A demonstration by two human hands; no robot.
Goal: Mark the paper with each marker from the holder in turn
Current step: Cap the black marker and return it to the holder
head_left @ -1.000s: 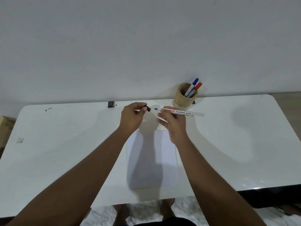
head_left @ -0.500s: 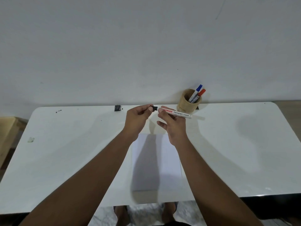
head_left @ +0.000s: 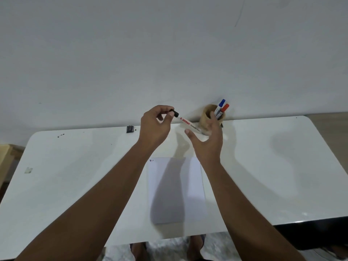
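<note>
Left hand (head_left: 154, 125): pinches black-capped marker (head_left: 185, 121) at cap end. Right hand (head_left: 206, 140): spread, empty. Risk: cap-only grip may let marker drop, missing holder (head_left: 208, 117).

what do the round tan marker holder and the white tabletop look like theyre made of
Round tan marker holder: probably wood or bamboo, matte; its tan wall shows no shine, though any grain is too blurred to confirm.
White tabletop: a smooth, semi-gloss hard surface, perhaps laminate or painted board; it shows soft shadows and a bright glint near its front right edge.

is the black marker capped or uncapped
Capped: the black cap sits on the end of the marker, pinched by the left hand.
</note>
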